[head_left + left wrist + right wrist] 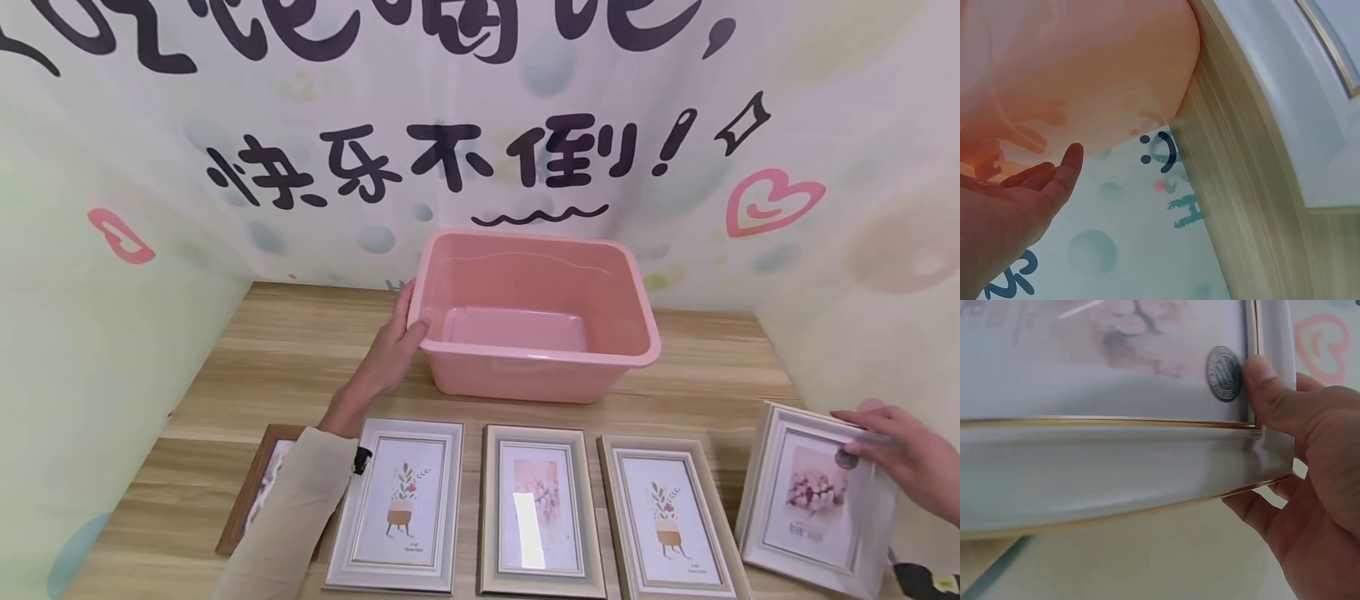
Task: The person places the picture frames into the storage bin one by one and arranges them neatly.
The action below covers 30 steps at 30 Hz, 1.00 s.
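At the left rim of a pink plastic bin, the left hand has its thumb over the edge and its fingers against the outer side. The left wrist view shows this hand beside the bin's wall. The bin's inside shows no contents. On the right, the right hand pinches the upper right corner of a white picture frame with a pink flower picture, tilted up. In the right wrist view the thumb of the right hand lies on the front of the frame, near a round dark sticker, with fingers behind.
Three light frames lie in a row on the wooden table: a silvery one, a cream one and another. A brown frame lies partly under the left sleeve. A printed cloth hangs behind the bin.
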Available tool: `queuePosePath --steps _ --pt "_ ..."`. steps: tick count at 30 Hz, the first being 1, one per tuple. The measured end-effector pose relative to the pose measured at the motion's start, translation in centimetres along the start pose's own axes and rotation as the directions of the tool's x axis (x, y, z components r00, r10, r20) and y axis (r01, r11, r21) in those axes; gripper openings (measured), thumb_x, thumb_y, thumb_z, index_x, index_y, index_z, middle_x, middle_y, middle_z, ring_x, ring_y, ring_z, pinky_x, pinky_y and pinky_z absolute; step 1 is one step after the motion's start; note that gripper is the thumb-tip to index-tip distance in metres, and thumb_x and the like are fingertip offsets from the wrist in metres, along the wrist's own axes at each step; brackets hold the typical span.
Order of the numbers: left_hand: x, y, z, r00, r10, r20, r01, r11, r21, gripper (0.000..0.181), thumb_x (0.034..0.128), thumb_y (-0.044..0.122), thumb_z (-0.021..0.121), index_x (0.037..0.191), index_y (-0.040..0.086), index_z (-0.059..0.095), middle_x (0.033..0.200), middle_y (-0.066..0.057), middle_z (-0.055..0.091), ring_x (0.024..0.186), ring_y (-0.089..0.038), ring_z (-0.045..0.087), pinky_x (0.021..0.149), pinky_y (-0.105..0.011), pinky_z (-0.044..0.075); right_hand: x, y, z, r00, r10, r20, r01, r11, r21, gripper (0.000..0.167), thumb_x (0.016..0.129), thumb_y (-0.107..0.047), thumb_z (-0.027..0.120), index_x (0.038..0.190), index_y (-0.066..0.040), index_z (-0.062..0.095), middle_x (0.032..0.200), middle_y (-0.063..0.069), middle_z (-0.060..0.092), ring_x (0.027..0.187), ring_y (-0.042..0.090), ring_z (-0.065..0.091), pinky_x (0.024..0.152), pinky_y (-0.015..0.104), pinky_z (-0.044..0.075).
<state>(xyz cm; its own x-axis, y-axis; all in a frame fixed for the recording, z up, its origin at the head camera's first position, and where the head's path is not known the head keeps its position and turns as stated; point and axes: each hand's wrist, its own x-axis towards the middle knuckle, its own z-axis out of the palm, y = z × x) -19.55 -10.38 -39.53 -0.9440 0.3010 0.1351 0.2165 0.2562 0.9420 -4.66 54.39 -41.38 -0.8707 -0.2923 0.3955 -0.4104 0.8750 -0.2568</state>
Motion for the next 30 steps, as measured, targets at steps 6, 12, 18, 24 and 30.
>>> queuePosePath --steps 6,12,18,24,30 --pt "-0.9 2.6 -0.1 1.000 -0.012 0.009 0.012 1.000 0.010 0.064 0.1025 0.012 0.036 0.159 0.007 0.006 0.161 -0.023 0.022 0.141 -0.043 0.035 0.113 -0.059 0.030 0.4 -0.9 -1.3 0.996 0.042 -0.083 -0.031 0.990 0.135 0.036 0.075 0.004 0.077 0.110 -0.004 0.074 0.110 -0.034 0.049 0.097 -0.014 0.043 0.070 0.001 0.034" --pt "-0.8 2.7 0.0 1.000 -0.010 0.005 0.010 1.000 -0.017 0.064 0.1020 0.010 0.035 0.159 0.007 0.007 0.161 -0.023 0.021 0.142 -0.042 0.033 0.114 -0.058 0.028 1.2 -1.3 -2.3 0.979 0.099 -0.176 -0.052 0.965 0.256 0.038 0.069 0.008 0.080 0.104 -0.006 0.077 0.092 -0.030 0.056 0.083 -0.012 0.048 0.064 0.005 0.034" --pt "-0.8 2.5 0.0 1.000 -0.007 -0.007 0.007 0.999 -0.032 0.063 0.1012 0.008 0.034 0.159 0.007 0.008 0.160 -0.024 0.022 0.141 -0.043 0.033 0.115 -0.060 0.026 2.6 -2.8 -3.3 0.958 0.219 -0.186 -0.162 0.946 0.280 0.045 0.068 0.016 0.077 0.098 -0.018 0.077 0.083 -0.031 0.057 0.078 -0.015 0.049 0.057 0.004 0.039" --pt "-0.8 2.4 0.1 1.000 -0.001 -0.013 0.000 0.999 -0.046 0.063 0.1013 0.008 0.034 0.158 0.007 0.008 0.161 -0.022 0.020 0.142 -0.043 0.032 0.114 -0.059 0.028 4.4 -4.7 -3.9 0.945 0.289 -0.150 -0.243 0.933 0.264 0.060 0.071 0.019 0.070 0.097 -0.036 0.068 0.086 -0.032 0.054 0.073 -0.018 0.049 0.053 0.004 0.040" --pt "-0.7 2.3 0.2 1.000 -0.004 -0.011 0.003 0.997 -0.072 0.063 0.1004 0.007 0.033 0.159 0.007 0.008 0.161 -0.022 0.020 0.142 -0.043 0.031 0.114 -0.059 0.028 5.4 -5.4 -4.1 0.970 0.230 -0.073 -0.211 0.956 0.205 0.042 0.085 0.012 0.065 0.101 -0.025 0.056 0.093 -0.040 0.047 0.077 -0.021 0.046 0.053 0.008 0.037"
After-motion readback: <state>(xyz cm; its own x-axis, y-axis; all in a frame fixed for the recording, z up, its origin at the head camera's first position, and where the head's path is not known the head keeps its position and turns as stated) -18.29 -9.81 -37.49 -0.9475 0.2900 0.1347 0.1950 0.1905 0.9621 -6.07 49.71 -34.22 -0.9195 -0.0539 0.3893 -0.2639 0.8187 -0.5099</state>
